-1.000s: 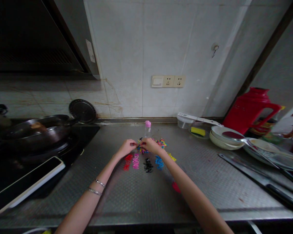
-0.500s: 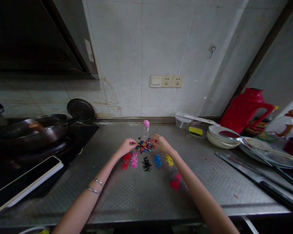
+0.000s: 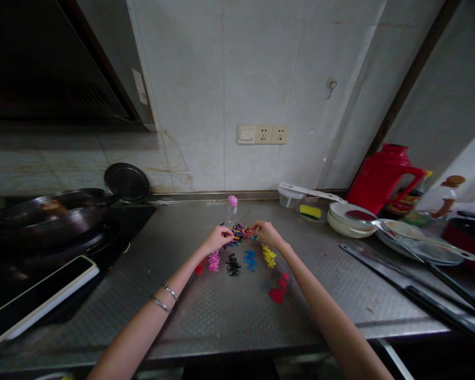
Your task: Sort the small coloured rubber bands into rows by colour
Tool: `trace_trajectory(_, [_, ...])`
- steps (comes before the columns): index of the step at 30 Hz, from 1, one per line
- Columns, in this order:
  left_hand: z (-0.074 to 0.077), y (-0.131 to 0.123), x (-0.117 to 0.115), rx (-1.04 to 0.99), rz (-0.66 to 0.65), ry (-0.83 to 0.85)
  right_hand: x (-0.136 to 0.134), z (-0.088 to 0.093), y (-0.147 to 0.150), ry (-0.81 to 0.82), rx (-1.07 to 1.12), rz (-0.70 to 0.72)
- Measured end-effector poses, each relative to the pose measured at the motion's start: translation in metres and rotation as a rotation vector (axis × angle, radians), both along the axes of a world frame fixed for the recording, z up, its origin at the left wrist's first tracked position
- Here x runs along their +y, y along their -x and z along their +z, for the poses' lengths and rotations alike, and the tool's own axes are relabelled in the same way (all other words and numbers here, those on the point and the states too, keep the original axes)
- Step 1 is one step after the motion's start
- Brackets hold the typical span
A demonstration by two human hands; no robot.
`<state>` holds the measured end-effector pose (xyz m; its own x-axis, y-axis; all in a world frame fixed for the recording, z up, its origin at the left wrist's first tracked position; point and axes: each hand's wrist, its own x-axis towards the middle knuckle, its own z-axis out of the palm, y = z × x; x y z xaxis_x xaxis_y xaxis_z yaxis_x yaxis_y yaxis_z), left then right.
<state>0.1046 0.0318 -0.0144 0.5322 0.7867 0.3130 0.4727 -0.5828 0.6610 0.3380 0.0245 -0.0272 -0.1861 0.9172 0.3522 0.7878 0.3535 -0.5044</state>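
A heap of small mixed-colour rubber bands (image 3: pixel 242 231) lies on the metal counter between my hands. My left hand (image 3: pixel 218 238) is pinched at the heap's left edge, with a yellowish band at its fingertips. At the right edge, my right hand (image 3: pixel 267 233) has its fingers closed among the bands; what they hold is too small to make out. Nearer me are sorted piles: red bands (image 3: pixel 200 266), partly behind my left wrist, pink bands (image 3: pixel 214 260), black bands (image 3: pixel 233 265), blue bands (image 3: pixel 250 260) and yellow bands (image 3: pixel 268 256). Behind the heap stands a clear bottle (image 3: pixel 232 214) with a pink cap.
A clear bag with red shapes (image 3: pixel 279 290) lies beside my right forearm. On the left are a phone-like device (image 3: pixel 43 298) and a wok (image 3: pixel 51 219) on the stove. To the right are a knife (image 3: pixel 372 269), bowls (image 3: pixel 350 227), a sponge (image 3: pixel 310 211) and a red thermos (image 3: pixel 380 177).
My left hand has moved right, over the heap's left part, with the yellowish band at its fingertips. My right hand has shifted slightly right. The camera view has turned a little.
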Motion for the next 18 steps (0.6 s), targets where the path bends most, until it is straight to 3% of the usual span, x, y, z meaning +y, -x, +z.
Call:
trace_trajectory(6, [-0.011,-0.034,-0.007,0.058,-0.054,-0.06,-0.011,-0.001,-0.018,-0.023,0.06,-0.074])
trace_trajectory(13, [-0.014,-0.08,-0.018,0.092,-0.083,-0.063,-0.056,0.003,-0.047,-0.035,0.1,-0.112])
trace_trajectory(18, [-0.016,-0.095,-0.024,0.134,-0.148,-0.021,-0.076,0.005,-0.058,-0.05,0.096,-0.126])
